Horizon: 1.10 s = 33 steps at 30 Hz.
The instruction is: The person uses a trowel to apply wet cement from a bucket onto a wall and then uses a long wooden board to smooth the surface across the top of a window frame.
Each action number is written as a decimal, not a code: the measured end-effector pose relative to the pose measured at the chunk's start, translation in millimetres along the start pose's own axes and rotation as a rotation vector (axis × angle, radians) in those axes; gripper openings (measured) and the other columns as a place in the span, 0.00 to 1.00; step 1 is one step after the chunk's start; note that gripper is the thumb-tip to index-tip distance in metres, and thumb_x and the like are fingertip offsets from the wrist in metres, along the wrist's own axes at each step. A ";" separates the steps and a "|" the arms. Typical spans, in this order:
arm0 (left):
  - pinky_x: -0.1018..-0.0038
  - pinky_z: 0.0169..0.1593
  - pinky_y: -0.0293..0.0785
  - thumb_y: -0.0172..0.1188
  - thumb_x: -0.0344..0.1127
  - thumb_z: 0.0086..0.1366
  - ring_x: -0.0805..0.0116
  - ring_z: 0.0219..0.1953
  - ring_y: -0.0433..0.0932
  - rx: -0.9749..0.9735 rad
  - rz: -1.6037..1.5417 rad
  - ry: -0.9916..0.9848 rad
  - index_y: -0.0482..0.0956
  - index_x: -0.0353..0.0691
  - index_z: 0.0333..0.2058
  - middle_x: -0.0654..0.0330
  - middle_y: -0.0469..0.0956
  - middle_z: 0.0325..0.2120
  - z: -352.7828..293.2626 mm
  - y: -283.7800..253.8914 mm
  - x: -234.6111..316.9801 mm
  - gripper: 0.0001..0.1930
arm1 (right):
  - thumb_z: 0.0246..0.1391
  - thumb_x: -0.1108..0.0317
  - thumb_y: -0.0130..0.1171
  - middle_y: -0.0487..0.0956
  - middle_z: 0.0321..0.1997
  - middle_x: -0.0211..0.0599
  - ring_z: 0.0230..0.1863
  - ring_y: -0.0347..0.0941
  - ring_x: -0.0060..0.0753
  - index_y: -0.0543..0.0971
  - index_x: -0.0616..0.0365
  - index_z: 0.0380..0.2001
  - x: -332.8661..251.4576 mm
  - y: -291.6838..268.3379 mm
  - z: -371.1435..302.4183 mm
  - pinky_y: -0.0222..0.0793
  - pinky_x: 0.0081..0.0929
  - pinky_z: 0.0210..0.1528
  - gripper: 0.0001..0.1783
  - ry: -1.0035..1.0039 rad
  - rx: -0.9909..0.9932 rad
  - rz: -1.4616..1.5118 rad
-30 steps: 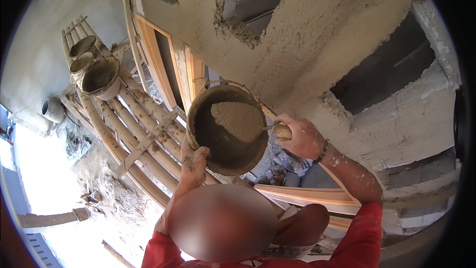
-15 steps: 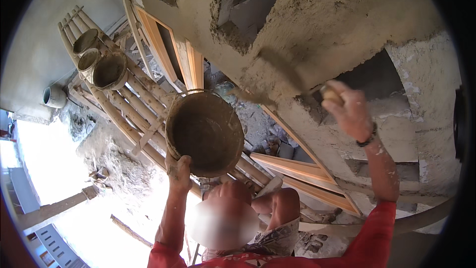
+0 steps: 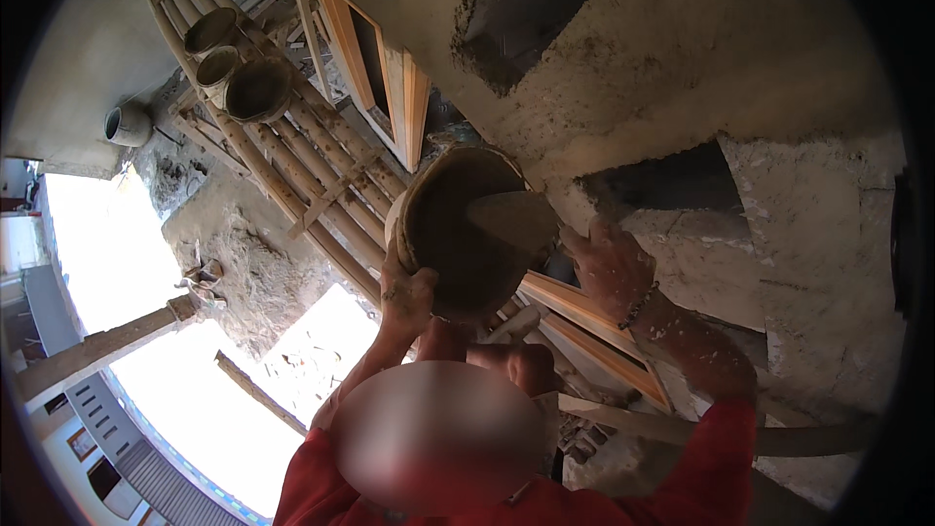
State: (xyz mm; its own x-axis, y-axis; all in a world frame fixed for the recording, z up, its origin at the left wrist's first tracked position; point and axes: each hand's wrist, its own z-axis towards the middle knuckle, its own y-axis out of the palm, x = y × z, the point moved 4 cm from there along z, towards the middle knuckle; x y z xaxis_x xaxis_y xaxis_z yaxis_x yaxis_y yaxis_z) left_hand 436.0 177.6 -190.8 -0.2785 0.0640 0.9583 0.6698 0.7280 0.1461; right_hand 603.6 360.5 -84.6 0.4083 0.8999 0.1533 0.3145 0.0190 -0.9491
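Observation:
My left hand (image 3: pixel 407 294) grips the near left rim of a mortar-caked bucket (image 3: pixel 456 278), which is tilted. The thumb lies over the edge. In my right hand (image 3: pixel 616 273) is a trowel, closed in by the fingers around its handle. Its broad, mortar-coated blade (image 3: pixel 511 221) reaches into the mouth of the bucket from the right. How much mortar lies in the dark inside is hard to make out. Beyond both hands stands a rough wall (image 3: pixel 672 68), coated in damp-looking plaster, with several angular openings.
A scaffold of lashed wooden poles (image 3: pixel 278 161) runs from upper left toward me. Three buckets stand on it: a nearer one (image 3: pixel 258 90), a smaller one (image 3: pixel 216 66) and a farther one (image 3: pixel 210 31). Wooden frames (image 3: pixel 365 58) sit along the wall. Another bucket (image 3: pixel 127 125) lies farther left.
My right hand has come down and left from the wall, bringing the trowel blade into the bucket. With my left hand, the bucket has shifted right and tilted more.

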 end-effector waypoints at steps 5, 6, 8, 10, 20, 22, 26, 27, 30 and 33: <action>0.70 0.58 0.62 0.49 0.25 0.44 0.57 0.54 0.69 -0.018 0.007 0.045 0.59 0.28 0.58 0.45 0.72 0.49 -7.1 20.9 50.3 0.37 | 0.47 0.67 0.57 0.76 0.33 0.35 0.38 0.74 0.39 0.73 0.50 0.43 -10.1 25.6 20.1 0.75 0.35 0.35 0.16 -0.087 -0.177 0.027; 0.70 0.59 0.61 0.49 0.26 0.44 0.57 0.55 0.69 -0.027 -0.007 0.006 0.58 0.28 0.59 0.45 0.72 0.49 -6.6 27.2 57.9 0.37 | 0.47 0.67 0.57 0.76 0.34 0.35 0.38 0.74 0.39 0.73 0.50 0.42 -11.1 32.4 13.2 0.75 0.34 0.36 0.16 -0.086 -0.240 0.147; 0.72 0.59 0.61 0.49 0.25 0.43 0.58 0.55 0.69 -0.002 0.050 -0.013 0.58 0.29 0.60 0.47 0.72 0.49 -7.7 28.5 54.9 0.38 | 0.47 0.66 0.56 0.76 0.37 0.35 0.39 0.75 0.38 0.76 0.52 0.39 -11.7 45.0 5.7 0.74 0.34 0.38 0.13 -0.215 -0.210 0.325; 0.72 0.58 0.62 0.49 0.23 0.43 0.60 0.55 0.69 -0.055 0.092 0.033 0.58 0.29 0.60 0.47 0.72 0.50 -10.7 29.0 77.8 0.39 | 0.48 0.65 0.55 0.77 0.42 0.36 0.39 0.75 0.39 0.78 0.53 0.36 -9.6 48.3 -1.4 0.74 0.34 0.38 0.11 -0.372 -0.046 0.455; 0.77 0.48 0.71 0.52 0.23 0.49 0.73 0.48 0.72 -0.059 -0.075 0.104 0.63 0.33 0.57 0.58 0.73 0.47 -8.8 4.6 109.6 0.31 | 0.46 0.66 0.59 0.78 0.38 0.37 0.35 0.76 0.42 0.76 0.54 0.42 2.5 10.3 1.0 0.72 0.39 0.38 0.17 -0.154 0.068 0.739; 0.78 0.46 0.71 0.53 0.23 0.50 0.73 0.44 0.74 -0.017 -0.175 0.122 0.66 0.32 0.54 0.59 0.75 0.43 -7.5 4.5 114.5 0.28 | 0.47 0.65 0.60 0.78 0.38 0.38 0.36 0.76 0.44 0.75 0.55 0.43 3.9 -17.5 2.3 0.72 0.40 0.39 0.17 -0.087 0.004 0.752; 0.78 0.44 0.72 0.53 0.23 0.51 0.74 0.41 0.75 0.047 -0.226 0.079 0.68 0.32 0.50 0.59 0.76 0.39 -11.4 -15.4 101.7 0.24 | 0.45 0.65 0.62 0.78 0.34 0.41 0.37 0.76 0.48 0.74 0.58 0.41 6.1 -75.4 3.1 0.72 0.37 0.40 0.18 -0.030 0.054 0.860; 0.78 0.43 0.73 0.53 0.23 0.51 0.74 0.39 0.75 0.055 -0.218 0.071 0.68 0.32 0.49 0.59 0.77 0.38 -12.9 -21.0 98.1 0.23 | 0.44 0.65 0.63 0.78 0.33 0.42 0.37 0.76 0.48 0.75 0.58 0.40 6.0 -83.3 3.2 0.72 0.37 0.41 0.18 -0.044 0.087 0.885; 0.77 0.46 0.73 0.54 0.22 0.51 0.73 0.41 0.76 0.078 -0.174 -0.095 0.65 0.31 0.52 0.59 0.77 0.38 -19.7 -43.1 93.5 0.27 | 0.42 0.66 0.64 0.79 0.35 0.42 0.38 0.77 0.46 0.75 0.59 0.42 5.4 -131.4 5.8 0.72 0.35 0.41 0.21 -0.156 -0.050 0.965; 0.75 0.49 0.71 0.53 0.23 0.50 0.71 0.44 0.74 0.120 -0.209 -0.086 0.64 0.31 0.53 0.58 0.75 0.41 -22.3 -56.0 86.4 0.27 | 0.43 0.65 0.65 0.78 0.41 0.41 0.41 0.77 0.39 0.73 0.59 0.47 10.0 -136.8 8.9 0.71 0.32 0.42 0.25 -0.216 -0.239 1.066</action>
State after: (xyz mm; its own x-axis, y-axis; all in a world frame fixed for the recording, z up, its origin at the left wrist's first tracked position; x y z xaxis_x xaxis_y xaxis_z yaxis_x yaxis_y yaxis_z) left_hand 389.7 127.2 -110.7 -0.4631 -0.0423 0.8853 0.5068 0.8068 0.3036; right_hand 557.0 370.8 44.3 0.4175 0.4629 -0.7819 0.0585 -0.8724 -0.4853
